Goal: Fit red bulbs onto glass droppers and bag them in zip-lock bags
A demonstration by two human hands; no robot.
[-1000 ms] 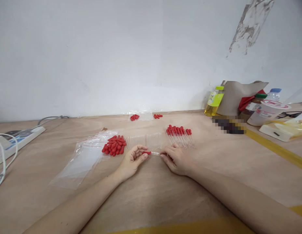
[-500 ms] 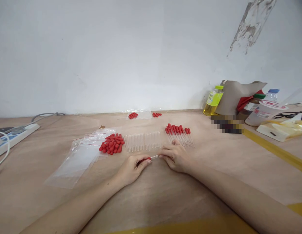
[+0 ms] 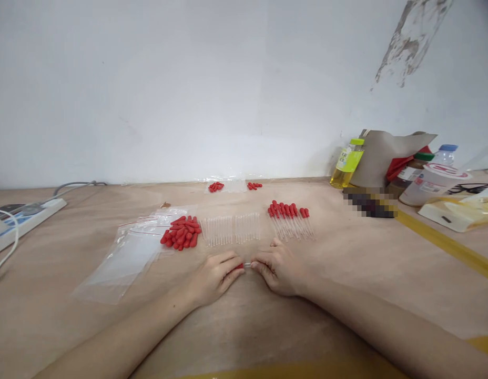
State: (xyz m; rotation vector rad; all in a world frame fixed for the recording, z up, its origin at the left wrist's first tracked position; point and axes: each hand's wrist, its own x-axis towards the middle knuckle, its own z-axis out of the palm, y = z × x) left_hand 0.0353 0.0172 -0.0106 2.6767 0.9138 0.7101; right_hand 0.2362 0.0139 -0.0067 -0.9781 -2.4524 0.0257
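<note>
My left hand [image 3: 220,276] is closed around a red rubber dropper bulb [image 3: 240,266], mostly hidden by the fingers. A thin glass dropper tube [image 3: 247,265] bridges the gap between my hands, one end at the bulb. My right hand [image 3: 277,268] pinches the tube's other end. Beyond my left hand lies a pile of loose red bulbs [image 3: 181,233]. Bare glass tubes [image 3: 230,229] lie side by side in rows to the right of that pile. Behind my right hand are several droppers [image 3: 291,218] with red bulbs on their tubes.
Clear zip bags [image 3: 118,263] lie flat at left, near a white power strip [image 3: 34,223]. By the wall are small bags with red bulbs [image 3: 216,187]. Bottles, including a yellow drink bottle [image 3: 346,164], and a lidded cup [image 3: 433,184] stand at right.
Both hands have moved slightly nearer to me and closer together. Less of the bulb and the glass tube shows between them.
</note>
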